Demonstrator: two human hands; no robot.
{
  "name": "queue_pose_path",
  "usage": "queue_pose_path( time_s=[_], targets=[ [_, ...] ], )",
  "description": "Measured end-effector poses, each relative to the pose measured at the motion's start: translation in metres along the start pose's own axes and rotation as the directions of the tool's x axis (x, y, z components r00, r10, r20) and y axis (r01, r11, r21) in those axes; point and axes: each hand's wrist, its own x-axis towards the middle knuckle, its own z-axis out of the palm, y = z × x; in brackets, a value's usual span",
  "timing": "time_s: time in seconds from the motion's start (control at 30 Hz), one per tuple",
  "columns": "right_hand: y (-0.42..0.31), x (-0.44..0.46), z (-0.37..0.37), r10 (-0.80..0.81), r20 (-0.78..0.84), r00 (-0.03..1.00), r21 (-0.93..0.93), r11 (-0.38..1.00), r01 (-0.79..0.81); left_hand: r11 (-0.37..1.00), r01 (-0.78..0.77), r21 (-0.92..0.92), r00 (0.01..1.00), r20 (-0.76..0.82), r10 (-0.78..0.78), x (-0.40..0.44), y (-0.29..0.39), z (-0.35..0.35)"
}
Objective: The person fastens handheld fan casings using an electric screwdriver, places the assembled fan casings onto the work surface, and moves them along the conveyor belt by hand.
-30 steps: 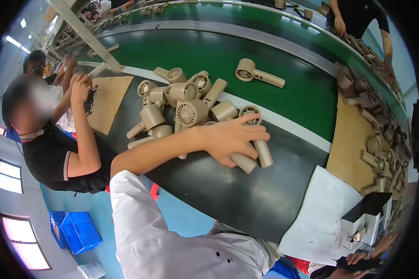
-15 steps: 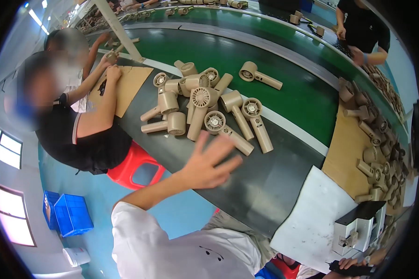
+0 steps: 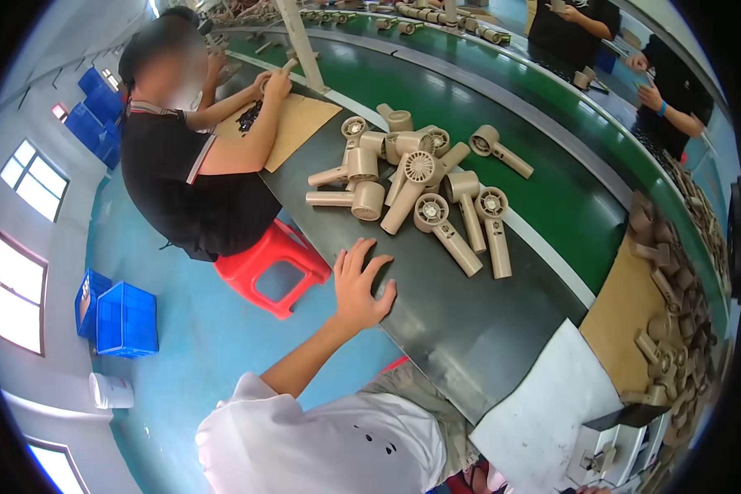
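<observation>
My left hand (image 3: 361,288) is open, palm down with its fingers apart, at the near edge of the dark tabletop (image 3: 445,329). Nothing is in it. Beyond my fingertips lies a loose pile of beige handheld fan bodies (image 3: 420,167), some with round grilles and some with open round heads. Nearest to my hand are a fan body lying on its side (image 3: 366,200) and one with its handle pointing towards me (image 3: 457,249). A gap separates my hand from the pile. My right hand does not show.
One fan body (image 3: 502,150) lies on the green conveyor belt (image 3: 564,193). On the left, a co-worker (image 3: 189,173) sits on a red stool (image 3: 276,272) beside cardboard (image 3: 305,128). At right are a white sheet (image 3: 543,403), a metal device (image 3: 605,453) and heaped fan parts (image 3: 675,329).
My left hand has drawn back from beside the pile to the table's near edge. The camera view has shifted, so the pile appears further right. The fan bodies keep their arrangement.
</observation>
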Motion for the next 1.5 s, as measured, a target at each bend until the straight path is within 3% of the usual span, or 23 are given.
queue_pose_path(
  time_s=[0.03, 0.1, 0.13, 0.17, 0.2, 0.23, 0.27, 0.3, 0.33, 0.5, 0.7, 0.83, 0.9, 0.97, 1.0, 1.03, 1.07, 1.1, 1.13, 1.17, 1.3, 1.4, 1.5],
  targets=[
    [0.002, 0.001, -0.013, -0.042, -0.025, 0.999, -0.121, 0.992, 0.038, 1.000, 0.004, 0.019, 1.000, 0.001, -0.004, -0.002, 0.001, 0.000],
    [-0.014, -0.001, 0.046, -0.177, -0.079, 0.981, -0.312, 0.939, 0.144, 0.999, -0.027, 0.034, 0.999, -0.018, 0.028, -0.008, -0.007, -0.005],
    [-0.012, 0.009, 0.023, 0.122, -0.449, 0.885, -0.224, 0.944, -0.244, 0.997, -0.069, 0.022, 0.997, -0.031, 0.070, -0.003, -0.006, 0.001],
    [0.024, 0.019, -0.049, 0.124, -0.376, 0.918, -0.234, 0.946, -0.223, 0.991, -0.121, 0.064, 0.989, -0.075, 0.126, -0.003, -0.004, 0.004],
    [0.003, 0.015, -0.018, 0.170, -0.416, 0.893, -0.221, 0.934, -0.281, 0.981, -0.174, 0.092, 0.984, -0.021, 0.176, -0.002, -0.006, 0.003],
    [-0.009, 0.006, 0.006, 0.090, -0.345, 0.934, -0.301, 0.932, -0.201, 0.977, -0.207, 0.049, 0.977, -0.046, 0.209, -0.004, -0.011, 0.009],
    [-0.009, 0.005, -0.001, 0.097, -0.255, 0.962, -0.371, 0.909, -0.190, 0.974, -0.226, 0.030, 0.973, -0.033, 0.227, -0.006, -0.011, 0.009],
    [-0.014, 0.004, 0.005, 0.062, -0.163, 0.985, -0.318, 0.941, -0.112, 0.976, -0.215, 0.030, 0.976, -0.016, 0.215, -0.005, -0.012, 0.009],
    [-0.011, 0.005, -0.012, 0.012, -0.002, 1.000, -0.395, 0.919, -0.012, 0.978, -0.209, 0.010, 0.978, 0.000, 0.209, -0.006, -0.013, 0.012],
    [-0.025, 0.006, -0.017, -0.020, -0.009, 1.000, -0.589, 0.808, 0.011, 0.983, -0.185, 0.004, 0.983, -0.007, 0.185, -0.009, -0.022, 0.016],
    [-0.006, 0.027, -0.035, -0.063, -0.089, 0.994, -0.475, 0.880, 0.013, 0.978, -0.208, 0.009, 0.978, 0.020, 0.208, -0.009, -0.012, 0.012],
    [0.005, 0.041, -0.061, -0.076, -0.039, 0.996, -0.489, 0.871, 0.047, 0.979, -0.204, -0.006, 0.979, 0.032, 0.204, -0.006, -0.026, 0.018],
    [0.014, 0.043, -0.072, -0.108, -0.048, 0.993, -0.375, 0.923, 0.082, 0.980, -0.200, 0.013, 0.980, 0.022, 0.200, -0.006, -0.021, 0.017],
    [0.026, 0.041, -0.103, -0.178, -0.094, 0.980, -0.605, 0.792, 0.086, 0.985, -0.174, 0.001, 0.984, 0.045, 0.174, -0.004, 0.004, 0.012],
    [0.033, 0.037, -0.134, -0.205, -0.114, 0.972, -0.823, 0.568, 0.023, 0.984, -0.179, 0.002, 0.984, 0.014, 0.179, -0.005, 0.006, 0.010],
    [0.030, 0.043, -0.126, -0.292, -0.175, 0.940, -0.817, 0.576, 0.026, 0.974, -0.196, 0.116, 0.980, -0.018, 0.199, -0.006, 0.012, 0.007],
    [0.030, 0.048, -0.143, -0.277, -0.211, 0.937, -0.940, 0.322, -0.116, 0.978, -0.176, 0.109, 0.984, -0.023, 0.179, -0.006, 0.009, 0.004],
    [0.041, 0.057, -0.126, -0.488, 0.020, 0.873, -0.854, 0.445, 0.268, 0.978, -0.177, 0.113, 0.982, -0.052, 0.183, -0.007, -0.001, 0.007],
    [0.059, 0.061, -0.095, -0.464, 0.048, 0.885, -0.794, 0.520, 0.315, 0.980, -0.156, 0.124, 0.985, -0.058, 0.164, -0.008, -0.004, 0.006],
    [0.064, 0.057, -0.070, -0.369, 0.173, 0.913, -0.834, 0.438, 0.335, 0.983, -0.166, 0.081, 0.984, -0.051, 0.171, -0.006, -0.002, 0.007],
    [0.019, 0.027, -0.008, 0.131, 0.499, 0.857, -0.854, -0.094, 0.512, 0.988, -0.114, 0.107, 0.992, -0.049, 0.120, -0.006, 0.002, 0.007],
    [-0.020, -0.009, 0.049, 0.498, 0.475, 0.726, -0.612, -0.407, 0.679, 0.988, -0.135, 0.077, 0.990, -0.041, 0.138, -0.003, -0.004, 0.006],
    [-0.060, -0.037, 0.082, 0.772, 0.257, 0.581, -0.130, -0.569, 0.812, 0.996, -0.070, 0.061, 0.993, -0.091, 0.076, -0.007, 0.001, 0.005]
  ],
)
